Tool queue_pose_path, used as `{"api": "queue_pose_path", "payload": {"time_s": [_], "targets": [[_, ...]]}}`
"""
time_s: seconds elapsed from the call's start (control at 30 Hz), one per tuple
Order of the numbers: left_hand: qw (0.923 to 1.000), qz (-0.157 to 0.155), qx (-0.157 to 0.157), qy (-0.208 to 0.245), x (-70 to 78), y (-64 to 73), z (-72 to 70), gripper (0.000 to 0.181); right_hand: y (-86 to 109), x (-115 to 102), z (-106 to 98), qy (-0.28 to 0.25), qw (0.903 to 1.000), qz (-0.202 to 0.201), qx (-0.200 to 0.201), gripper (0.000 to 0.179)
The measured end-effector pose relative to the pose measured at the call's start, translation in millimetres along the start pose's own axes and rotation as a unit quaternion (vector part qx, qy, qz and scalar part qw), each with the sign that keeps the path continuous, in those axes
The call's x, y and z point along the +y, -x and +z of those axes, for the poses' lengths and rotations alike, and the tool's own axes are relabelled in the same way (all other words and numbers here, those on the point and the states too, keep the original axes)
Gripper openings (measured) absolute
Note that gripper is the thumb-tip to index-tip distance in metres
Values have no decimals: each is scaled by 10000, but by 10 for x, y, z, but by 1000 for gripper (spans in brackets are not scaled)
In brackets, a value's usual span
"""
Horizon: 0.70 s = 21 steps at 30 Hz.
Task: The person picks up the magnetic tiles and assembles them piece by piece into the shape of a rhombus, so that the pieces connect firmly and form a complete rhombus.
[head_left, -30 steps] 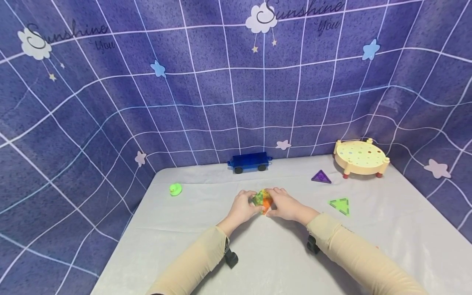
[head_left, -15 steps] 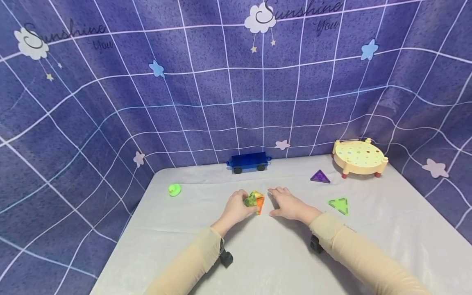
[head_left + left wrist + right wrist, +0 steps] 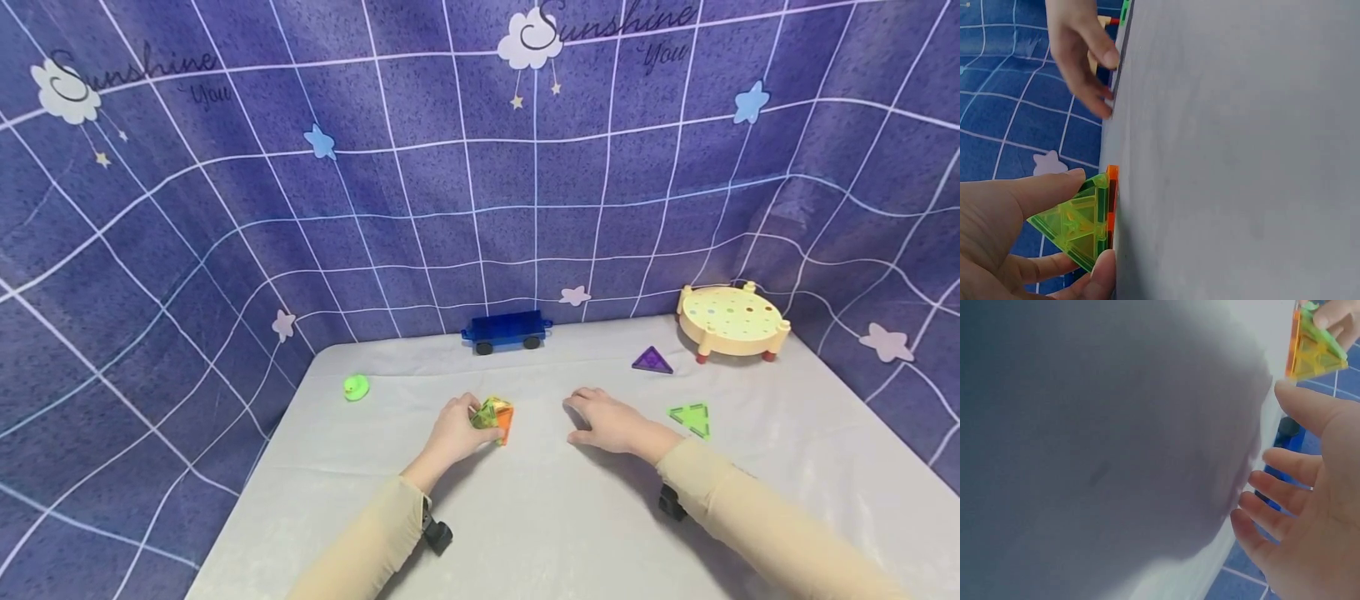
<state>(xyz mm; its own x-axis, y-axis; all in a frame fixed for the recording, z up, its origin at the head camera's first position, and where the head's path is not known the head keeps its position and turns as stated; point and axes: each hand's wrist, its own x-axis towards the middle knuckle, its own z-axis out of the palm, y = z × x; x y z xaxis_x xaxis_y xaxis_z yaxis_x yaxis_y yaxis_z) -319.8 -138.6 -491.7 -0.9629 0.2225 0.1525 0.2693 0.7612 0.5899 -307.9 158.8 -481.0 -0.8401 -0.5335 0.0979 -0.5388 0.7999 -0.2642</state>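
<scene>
My left hand [image 3: 453, 433] grips a small built shape of translucent magnetic tiles [image 3: 495, 418] in green, yellow and orange. In the left wrist view, thumb and fingers lie around the green triangular tile [image 3: 1079, 222], and an orange tile [image 3: 1112, 200] stands along the side toward the table. My right hand [image 3: 611, 421] hovers over the table to the right, fingers loosely bent and holding nothing. Its palm and spread fingers show in the right wrist view, with the tile shape [image 3: 1316, 353] beyond the thumb.
A green triangle tile [image 3: 692, 418] and a purple triangle tile [image 3: 652, 360] lie to the right. Behind them stands a cream pegged oval toy table [image 3: 735, 321]. A blue wheeled car base [image 3: 507, 331] sits by the curtain, a green toy duck [image 3: 356, 387] at left.
Both hands were on the tile shape at first. My right hand has let go and moved right, while my left hand has carried the shape to the left.
</scene>
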Motion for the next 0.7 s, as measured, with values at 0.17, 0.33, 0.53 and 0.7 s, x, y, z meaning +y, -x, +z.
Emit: {"api": "queue_pose_path", "payload": {"time_s": [0.17, 0.33, 0.53, 0.7], "targets": [[10000, 58, 70, 20, -66, 20, -10, 54, 255, 110, -65, 366, 9993, 36, 26, 57], [9998, -77, 161, 99, -156, 29, -22, 56, 513, 220, -110, 596, 9979, 263, -46, 60], [9990, -289, 313, 118, -245, 43, -61, 55, 728, 328, -177, 781, 9954, 549, -44, 60], [9989, -282, 339, 158, -241, 29, -73, 53, 856, 402, -202, 776, 9900, 1173, 59, 68]]}}
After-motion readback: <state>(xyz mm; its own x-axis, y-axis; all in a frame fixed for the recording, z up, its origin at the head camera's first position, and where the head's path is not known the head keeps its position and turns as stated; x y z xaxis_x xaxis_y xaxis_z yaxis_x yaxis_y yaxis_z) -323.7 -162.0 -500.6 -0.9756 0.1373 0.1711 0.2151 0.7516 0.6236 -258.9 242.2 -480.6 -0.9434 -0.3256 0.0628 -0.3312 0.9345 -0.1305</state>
